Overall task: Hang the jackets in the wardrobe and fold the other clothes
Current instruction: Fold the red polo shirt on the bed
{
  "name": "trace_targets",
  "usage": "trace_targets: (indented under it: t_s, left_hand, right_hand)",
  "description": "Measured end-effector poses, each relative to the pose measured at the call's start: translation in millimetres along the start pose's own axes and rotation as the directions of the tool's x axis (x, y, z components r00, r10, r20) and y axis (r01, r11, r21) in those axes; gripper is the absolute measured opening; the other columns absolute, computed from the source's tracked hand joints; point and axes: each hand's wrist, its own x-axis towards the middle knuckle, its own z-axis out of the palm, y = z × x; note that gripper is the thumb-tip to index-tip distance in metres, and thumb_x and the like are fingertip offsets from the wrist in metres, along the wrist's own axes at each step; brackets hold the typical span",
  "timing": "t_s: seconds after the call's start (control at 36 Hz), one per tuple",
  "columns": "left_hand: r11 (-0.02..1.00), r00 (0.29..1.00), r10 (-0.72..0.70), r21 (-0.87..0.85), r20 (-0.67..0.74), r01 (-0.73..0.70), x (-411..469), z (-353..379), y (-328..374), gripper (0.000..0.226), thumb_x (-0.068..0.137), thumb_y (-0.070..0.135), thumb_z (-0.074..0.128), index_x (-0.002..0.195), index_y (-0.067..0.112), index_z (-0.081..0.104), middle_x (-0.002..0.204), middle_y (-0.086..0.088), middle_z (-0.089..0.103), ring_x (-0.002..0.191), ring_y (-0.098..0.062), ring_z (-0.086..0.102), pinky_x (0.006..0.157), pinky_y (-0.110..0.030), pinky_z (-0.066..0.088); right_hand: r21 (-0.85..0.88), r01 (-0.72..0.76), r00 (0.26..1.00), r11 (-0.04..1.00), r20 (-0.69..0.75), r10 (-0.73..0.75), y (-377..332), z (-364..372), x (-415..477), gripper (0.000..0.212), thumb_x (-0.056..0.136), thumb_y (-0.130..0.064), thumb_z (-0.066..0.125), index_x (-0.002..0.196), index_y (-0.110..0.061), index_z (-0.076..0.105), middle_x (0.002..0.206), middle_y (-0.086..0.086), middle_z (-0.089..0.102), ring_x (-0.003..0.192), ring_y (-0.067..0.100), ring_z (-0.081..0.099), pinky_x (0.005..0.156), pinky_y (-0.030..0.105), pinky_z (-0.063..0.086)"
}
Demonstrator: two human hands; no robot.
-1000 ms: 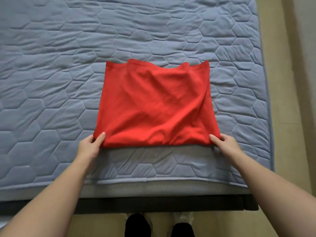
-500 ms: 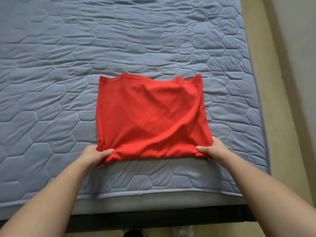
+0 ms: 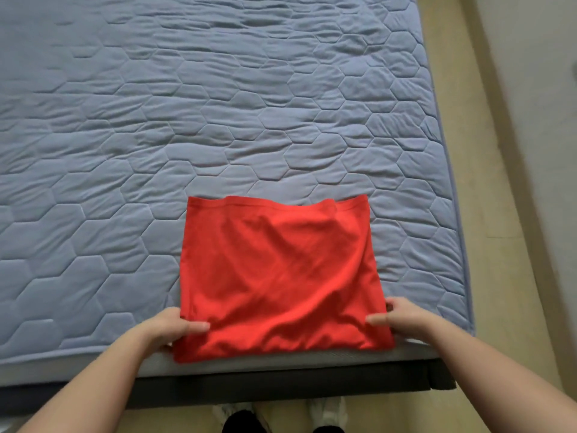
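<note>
– Pinching with the fingers (image 3: 195, 325) of the left hand (image 3: 165, 327), pressing down with the thumb and tucking the rest under, clamping the near left corner of the folded bright red jersey garment (image 3: 274, 276).
– Lying where?
– Resting flat on the blue-grey quilted mattress (image 3: 218, 120), close to its front right corner, overhanging the front rim slightly.
– And over on the right?
– Mirroring that: gripping the near right corner with the right hand (image 3: 404, 317), pressing the thumb on top, hiding the other fingers beneath the cloth.
– Judging the step?
– Probably finishing the fold on this piece, either doubling it once more or lifting it away as a packet.
– Calling for what next?
– Raising both corners together and level, pinching through all the layers, avoiding letting them slide apart; minding the uneven far edge.
– Anything beyond the bed?
– Just showing beige floor (image 3: 468, 182) along the right, pale footwear (image 3: 327, 412) below.
</note>
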Motion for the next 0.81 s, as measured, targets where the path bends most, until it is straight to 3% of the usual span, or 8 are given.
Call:
trace_targets:
  t_s: [0.08, 0.17, 0.28, 0.42, 0.47, 0.61, 0.69, 0.81]
  left_hand:
    - [0.958, 0.98, 0.137, -0.233, -0.147, -0.169, 15, -4, 28, 0.023, 0.084, 0.011, 0.07, 0.106, 0.01, 0.062, 0.092, -0.009, 0.069, 0.078, -0.022, 0.064, 0.072, -0.031, 0.052]
    - [0.886, 0.927, 0.207, -0.342, -0.313, -0.313, 32, -10, 58, 0.022, 0.086, 0.016, 0.068, 0.107, 0.01, 0.062, 0.091, -0.007, 0.067, 0.071, -0.017, 0.061, 0.057, -0.023, 0.053]
    - [0.837, 0.806, 0.254, -0.295, -0.535, -0.46, 59, -15, 92, 0.024, 0.086, 0.022, 0.07, 0.104, 0.01, 0.061, 0.094, -0.009, 0.064, 0.083, -0.02, 0.06, 0.075, -0.031, 0.049]
    - [0.825, 0.531, 0.295, -0.07, -0.794, -0.561, 82, -38, 118, 0.017, 0.091, 0.024, 0.062, 0.091, 0.007, 0.064, 0.084, -0.011, 0.061, 0.077, -0.02, 0.053, 0.067, -0.033, 0.037]
    - [0.86, 0.492, 0.253, -0.04, -0.833, -0.509, 88, -50, 120, 0.02, 0.092, 0.024, 0.06, 0.093, 0.004, 0.063, 0.09, -0.019, 0.064, 0.082, -0.029, 0.058, 0.072, -0.037, 0.039]
    - [0.899, 0.579, 0.402, 0.186, -0.71, -0.396, 86, -57, 125, 0.042, 0.086, 0.01, 0.064, 0.124, 0.0, 0.049, 0.124, -0.024, 0.056, 0.114, -0.037, 0.053, 0.096, -0.042, 0.039]
    - [0.705, 0.474, 0.702, 0.615, -0.531, -0.354, 78, -60, 130, 0.061, 0.078, 0.004, 0.064, 0.136, 0.006, 0.044, 0.133, -0.02, 0.047, 0.12, -0.038, 0.045, 0.102, -0.048, 0.037]
    - [0.388, 0.425, 0.866, 0.89, -0.263, -0.24, 73, -69, 139, 0.071, 0.072, 0.004, 0.066, 0.139, 0.016, 0.046, 0.143, -0.005, 0.045, 0.134, -0.028, 0.038, 0.104, -0.048, 0.033]
  right_hand:
    - [0.179, 0.12, 0.987, 0.977, -0.129, -0.098, -34, -9, 17, 0.016, 0.087, -0.011, 0.068, 0.102, -0.011, 0.061, 0.079, 0.003, 0.067, 0.063, 0.012, 0.061, 0.055, 0.022, 0.047]
    - [0.278, 0.193, 0.963, 0.941, -0.238, -0.127, -66, -14, 35, 0.013, 0.09, -0.023, 0.065, 0.101, -0.019, 0.059, 0.077, -0.003, 0.064, 0.057, 0.004, 0.058, 0.048, 0.017, 0.043]
    - [0.337, 0.273, 0.936, 0.901, -0.31, -0.168, -94, -12, 60, 0.024, 0.089, -0.027, 0.066, 0.107, -0.012, 0.061, 0.094, 0.007, 0.068, 0.07, 0.013, 0.062, 0.055, 0.024, 0.048]
    - [0.176, 0.527, 0.699, 0.831, -0.646, -0.307, -118, -20, 83, 0.014, 0.088, -0.019, 0.066, 0.098, -0.008, 0.064, 0.09, 0.009, 0.064, 0.08, 0.017, 0.056, 0.063, 0.028, 0.043]
    - [0.125, 0.518, 0.632, 0.846, -0.723, -0.279, -121, -32, 89, 0.015, 0.088, -0.022, 0.066, 0.092, -0.008, 0.062, 0.086, 0.011, 0.062, 0.08, 0.019, 0.054, 0.065, 0.03, 0.04]
    - [-0.1, 0.413, 0.704, 0.905, -0.596, -0.386, -121, -46, 96, 0.057, 0.083, -0.017, 0.072, 0.132, -0.005, 0.046, 0.114, 0.019, 0.056, 0.103, 0.029, 0.056, 0.095, 0.039, 0.045]
    - [-0.522, 0.399, 0.621, 0.754, -0.452, -0.641, -130, -50, 92, 0.071, 0.077, -0.012, 0.069, 0.141, -0.011, 0.039, 0.136, 0.015, 0.045, 0.126, 0.029, 0.043, 0.109, 0.041, 0.034]
    - [-0.842, 0.194, 0.681, 0.503, -0.254, -0.687, -149, -51, 86, 0.078, 0.077, -0.024, 0.062, 0.147, -0.031, 0.028, 0.155, -0.004, 0.026, 0.141, 0.02, 0.024, 0.111, 0.045, 0.027]
